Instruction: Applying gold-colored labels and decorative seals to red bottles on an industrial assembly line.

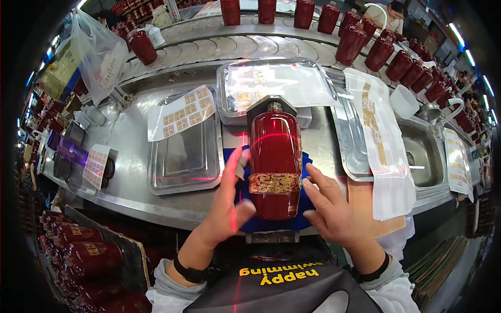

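A dark red glossy bottle (275,141) lies in the middle on a blue cloth (305,221), its neck pointing away from me against a dark angled holder (255,108). A gold patterned band (275,183) crosses its lower part. My left hand (225,203) is beside the bottle's left side, fingers stretched and thumb apart. By its fingertips is a small greyish piece (240,171); whether the fingers grip it I cannot tell. To the right of the bottle, my right hand (330,206) has its fingers spread, close to the band's end, holding nothing visible.
Metal trays (182,175) stand left, behind and right of the bottle. Sheets of gold labels (183,112) lie on them; a long sheet (399,193) hangs at right. A sink (430,167) is farther right. Red bottles (350,46) line the conveyor (203,51). A person (389,18) sits beyond.
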`<action>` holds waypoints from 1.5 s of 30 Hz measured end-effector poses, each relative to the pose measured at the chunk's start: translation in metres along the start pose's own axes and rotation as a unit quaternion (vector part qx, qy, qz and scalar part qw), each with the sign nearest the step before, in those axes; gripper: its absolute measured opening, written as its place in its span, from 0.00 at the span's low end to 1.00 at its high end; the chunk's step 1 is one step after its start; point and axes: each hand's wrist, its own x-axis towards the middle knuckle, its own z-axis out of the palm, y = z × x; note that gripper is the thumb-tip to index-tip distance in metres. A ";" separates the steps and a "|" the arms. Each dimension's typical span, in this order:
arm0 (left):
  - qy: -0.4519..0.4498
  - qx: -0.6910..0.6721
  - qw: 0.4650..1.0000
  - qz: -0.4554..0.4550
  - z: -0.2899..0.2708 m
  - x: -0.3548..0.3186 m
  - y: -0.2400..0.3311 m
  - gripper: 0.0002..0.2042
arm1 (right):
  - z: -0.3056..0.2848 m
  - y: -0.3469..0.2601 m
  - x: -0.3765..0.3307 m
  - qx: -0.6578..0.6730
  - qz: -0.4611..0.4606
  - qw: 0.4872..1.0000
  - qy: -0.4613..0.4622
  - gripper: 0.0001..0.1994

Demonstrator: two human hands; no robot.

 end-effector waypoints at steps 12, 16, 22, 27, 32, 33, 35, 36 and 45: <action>-0.017 -0.007 0.997 -0.078 0.007 0.015 0.009 0.40 | 0.012 0.002 -0.003 -0.013 -0.001 1.000 -0.005 0.32; 0.119 -0.040 0.992 -0.014 0.020 0.009 0.003 0.35 | 0.013 0.003 -0.002 -0.006 -0.007 1.000 -0.009 0.32; -0.033 0.548 0.800 0.241 0.033 -0.005 0.024 0.29 | 0.012 0.003 0.000 -0.009 -0.015 1.000 -0.011 0.31; 0.021 0.501 0.851 0.156 0.008 -0.022 0.013 0.41 | 0.015 0.001 -0.003 0.003 0.004 1.000 -0.009 0.33; 0.004 0.535 0.834 0.136 0.025 -0.011 0.023 0.51 | 0.014 0.001 -0.003 -0.006 0.001 1.000 -0.003 0.34; -0.013 0.528 0.835 0.153 0.027 -0.004 0.023 0.51 | 0.013 0.002 -0.003 -0.001 -0.002 1.000 0.004 0.34; -0.016 0.516 0.840 0.169 0.022 -0.003 0.014 0.52 | 0.011 0.000 -0.002 -0.005 0.010 1.000 0.004 0.34; -0.005 0.462 0.871 0.169 0.017 -0.008 0.004 0.52 | 0.011 -0.001 -0.003 -0.004 0.017 1.000 0.001 0.33; -0.030 0.452 0.882 0.127 0.025 -0.007 0.009 0.54 | 0.015 0.002 -0.007 -0.003 -0.015 0.999 0.044 0.33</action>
